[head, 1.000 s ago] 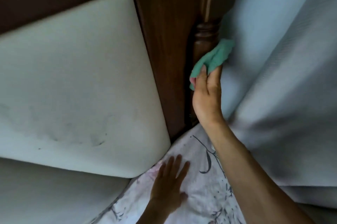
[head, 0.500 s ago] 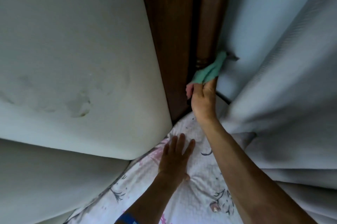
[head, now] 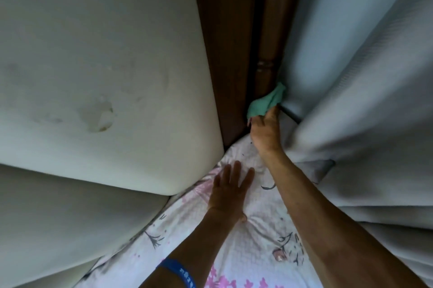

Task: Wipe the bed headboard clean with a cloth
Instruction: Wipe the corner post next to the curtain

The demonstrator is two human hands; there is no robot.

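Observation:
The headboard has a dark wooden frame [head: 225, 53] with a turned post [head: 267, 41] at its right end and a stained white padded panel [head: 105, 65]. My right hand [head: 266, 133] grips a green cloth [head: 264, 102] and presses it against the foot of the post, just above the mattress. My left hand [head: 230, 188] rests flat with fingers spread on the floral bedsheet [head: 255, 252].
A pale grey curtain [head: 363, 77] hangs close against the right side of the post and brushes my right arm. A white pillow or cushion [head: 70, 222] lies below the padded panel on the left. A blue band is on my left wrist.
My right hand has slid the cloth down the post, from near the carved ring to the base by the mattress. My left hand has stayed flat on the sheet.

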